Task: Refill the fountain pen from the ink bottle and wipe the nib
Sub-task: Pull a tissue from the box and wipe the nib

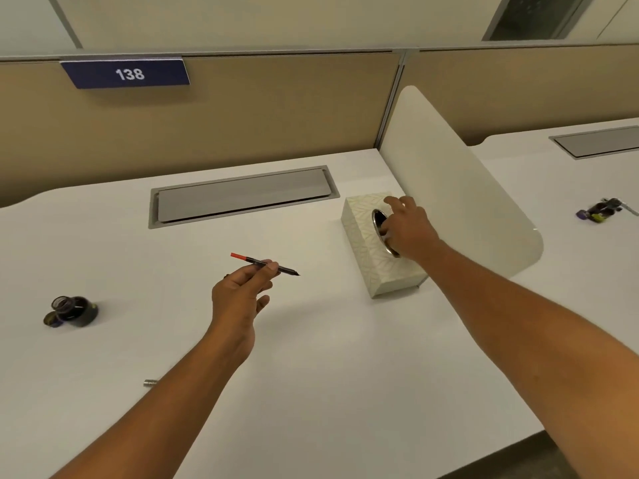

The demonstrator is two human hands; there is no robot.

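White desk (311, 340) in a partitioned office cubicle, tan divider panels behind it and a blue plate reading 138 (126, 73) on the back wall: that is where we work, both bare forearms stretched out over the surface.

Our left hand (238, 299) pinches the fountain pen (264, 263) between thumb and fingertips, lifted clear of the desk. Its dark nib points right, toward our other hand, and its red end points left and away. Our right hand (408, 228) rests on the pale patterned tissue box (366, 257), fingers curled at the metal-ringed oval opening; we cannot tell whether they grip a tissue.

Well to the left of the pen hand stands the ink bottle (74, 311), open-mouthed, with what looks like its cap (52, 319) just beside it. A small metal piece (150, 382) lies on the desk near our left forearm, partly hidden by it.

Between the two hands the desk is bare, and the stretch from pen hand to bottle is likewise open. Beyond the hands sits a grey cable hatch (242, 197). A curved white side screen (460, 181) rises just right of the tissue box, closing that side. The near desk edge falls away at lower right, past our right forearm.
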